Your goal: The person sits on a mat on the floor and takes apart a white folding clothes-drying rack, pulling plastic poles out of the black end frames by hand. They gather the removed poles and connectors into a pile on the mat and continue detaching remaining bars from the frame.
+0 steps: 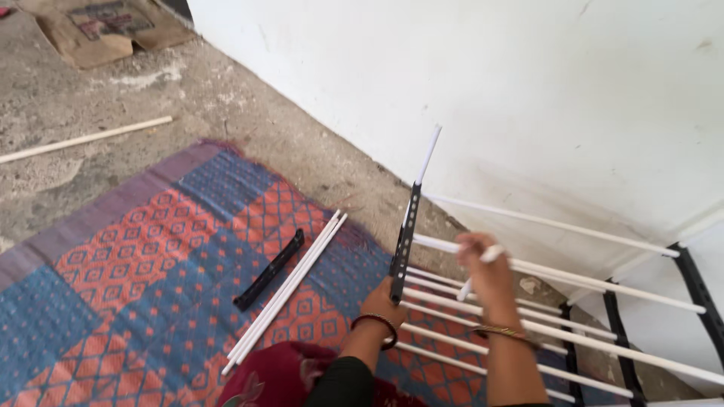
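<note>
Head view: hands [483, 264] on rack rods [558, 332]

A loose black bracket [269, 270] and spare white rods [290, 288] are laid left of the grip. A wooden stick [84, 139] and flattened cardboard [105, 26] are seen far beyond.

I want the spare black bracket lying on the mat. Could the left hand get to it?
Probably yes, once freed: the left hand grips an upright black perforated bracket. The flat black plastic bracket lies left of it, only loose white rods between.

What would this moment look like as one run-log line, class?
left hand: grips black bracket upright | right hand: holds white rod | rack: part-built | mat: spare rods
</note>
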